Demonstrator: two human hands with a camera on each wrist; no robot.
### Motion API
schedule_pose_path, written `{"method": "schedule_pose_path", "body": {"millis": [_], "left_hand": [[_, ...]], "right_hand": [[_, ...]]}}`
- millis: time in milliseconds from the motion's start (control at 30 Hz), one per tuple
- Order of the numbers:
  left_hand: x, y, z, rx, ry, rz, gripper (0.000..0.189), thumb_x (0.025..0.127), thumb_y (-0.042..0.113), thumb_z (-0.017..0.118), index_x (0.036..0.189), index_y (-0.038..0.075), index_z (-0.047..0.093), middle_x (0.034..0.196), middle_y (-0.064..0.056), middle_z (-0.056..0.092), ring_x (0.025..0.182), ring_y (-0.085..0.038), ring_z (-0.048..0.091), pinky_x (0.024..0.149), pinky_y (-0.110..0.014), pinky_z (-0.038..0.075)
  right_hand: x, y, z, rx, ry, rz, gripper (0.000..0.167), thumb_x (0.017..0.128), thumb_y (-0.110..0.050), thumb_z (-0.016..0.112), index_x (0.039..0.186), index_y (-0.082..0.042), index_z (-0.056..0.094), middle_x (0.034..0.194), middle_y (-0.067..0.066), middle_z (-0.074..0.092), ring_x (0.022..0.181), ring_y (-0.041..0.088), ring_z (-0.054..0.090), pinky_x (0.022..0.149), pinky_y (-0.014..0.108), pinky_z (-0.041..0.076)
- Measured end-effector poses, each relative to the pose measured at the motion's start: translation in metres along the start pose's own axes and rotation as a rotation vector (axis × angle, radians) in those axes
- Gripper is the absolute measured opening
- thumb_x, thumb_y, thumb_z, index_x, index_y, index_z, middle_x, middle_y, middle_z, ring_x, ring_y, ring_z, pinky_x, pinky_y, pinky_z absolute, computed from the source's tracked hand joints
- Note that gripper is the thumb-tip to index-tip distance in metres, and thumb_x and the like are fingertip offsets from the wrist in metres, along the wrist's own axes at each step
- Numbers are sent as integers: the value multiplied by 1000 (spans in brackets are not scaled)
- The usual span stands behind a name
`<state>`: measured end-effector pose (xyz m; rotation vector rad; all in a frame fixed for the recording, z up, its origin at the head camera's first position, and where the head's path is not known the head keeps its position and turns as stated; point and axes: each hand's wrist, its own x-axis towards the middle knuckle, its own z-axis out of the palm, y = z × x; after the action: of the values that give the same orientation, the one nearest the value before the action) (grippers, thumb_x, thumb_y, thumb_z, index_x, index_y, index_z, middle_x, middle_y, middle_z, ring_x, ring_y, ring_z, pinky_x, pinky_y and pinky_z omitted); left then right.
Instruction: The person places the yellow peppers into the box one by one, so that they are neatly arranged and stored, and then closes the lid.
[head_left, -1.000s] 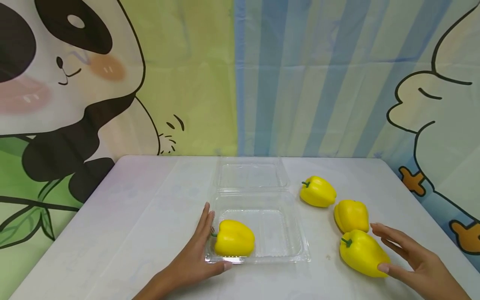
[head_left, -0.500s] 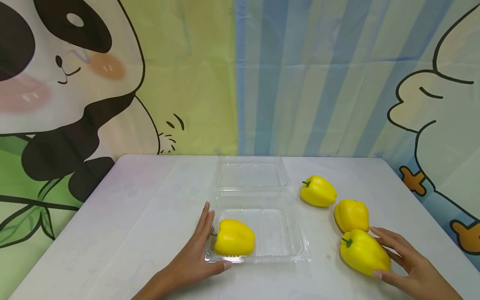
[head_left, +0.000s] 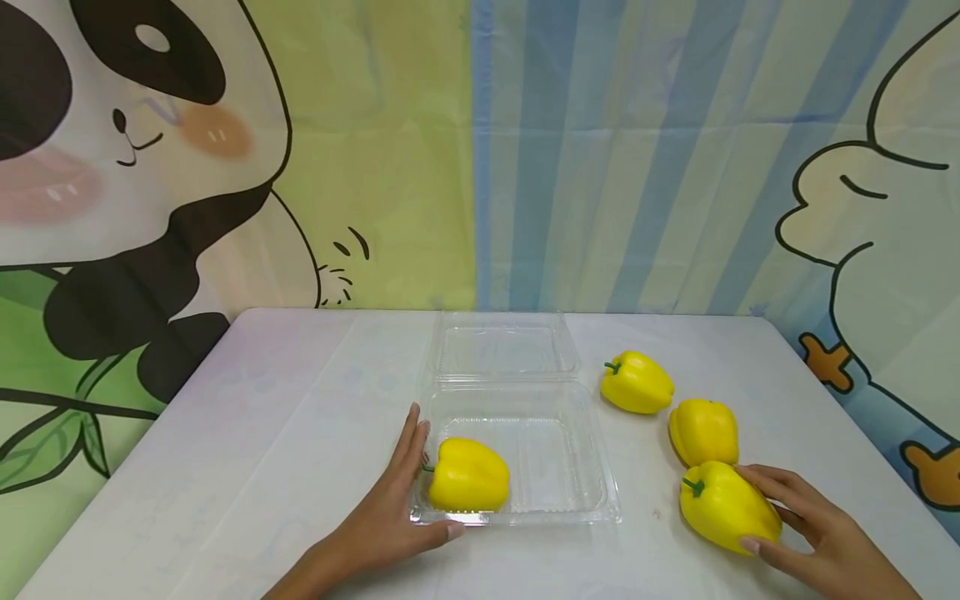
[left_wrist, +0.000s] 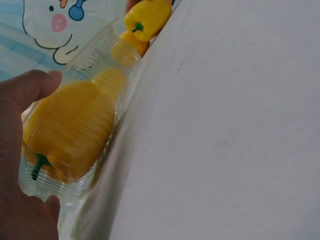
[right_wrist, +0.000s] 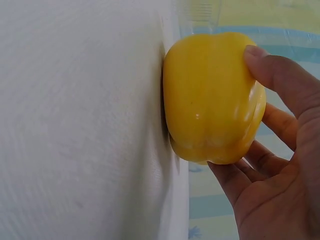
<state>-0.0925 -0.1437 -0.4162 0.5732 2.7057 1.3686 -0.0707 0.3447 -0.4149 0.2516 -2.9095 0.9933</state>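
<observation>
While right fingers (head_left: 772,483) clasp one pepper (head_left: 723,504), another pepper (head_left: 702,431) touches it behind.

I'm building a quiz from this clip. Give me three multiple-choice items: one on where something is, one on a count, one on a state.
1. Where is the pepper in the clamshell tray?
A. near-left corner
B. far-right corner
C. on the lid

2. How many yellow peppers lie on the table outside the tray?
A. one
B. three
C. five

3. What is the right hand doing?
A. resting flat on the table
B. gripping the nearest loose pepper
C. closing the lid

Key: 1 A, it sits beside the left hand; 2 B, three lie right of the tray; 3 B, thumb and fingers wrap it.
</observation>
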Motion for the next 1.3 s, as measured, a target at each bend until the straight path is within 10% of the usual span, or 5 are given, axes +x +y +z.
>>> {"method": "schedule_pose_path", "body": {"millis": [300, 567, 933, 1300], "left_hand": [[0, 0, -1, 2, -5, -18, 120, 74, 51, 80, 157, 11, 2, 160, 11, -18, 140, -32, 29, 106, -62, 28], [0, 1, -1, -16, -11, -27, 120, 74, 50, 80, 157, 10, 3, 161, 7, -17, 138, -32, 34, 106, -63, 29], [-1, 0, -1, -4, 2, 5, 118, 75, 54, 78, 157, 8, 5, 160, 12, -18, 137, -32, 35, 105, -62, 30], [0, 0, -1, -6, 4, 3, 120, 74, 55, 78, 157, 14, 1, 162, 6, -12, 136, -29, 36, 106, -62, 29]], "right_hand": [[0, -3, 1, 14, -4, 27, 72, 75, -24, 84, 137, -7, 54, 129, 14, 49, 99, -16, 40, 73, 23, 56], [-2, -8, 2, 24, -12, 28, 72, 77, -25, 83, 139, -7, 52, 132, 14, 47, 100, -17, 38, 76, 43, 56], [0, -24, -4, 19, 31, -77, 71, 76, -22, 84, 140, -20, 53, 130, -7, 43, 109, -11, 39, 75, 14, 50], [4, -47, -4, 36, 16, -106, 73, 74, -21, 85, 140, -21, 53, 131, -3, 44, 109, -9, 40, 78, 26, 56]]}}
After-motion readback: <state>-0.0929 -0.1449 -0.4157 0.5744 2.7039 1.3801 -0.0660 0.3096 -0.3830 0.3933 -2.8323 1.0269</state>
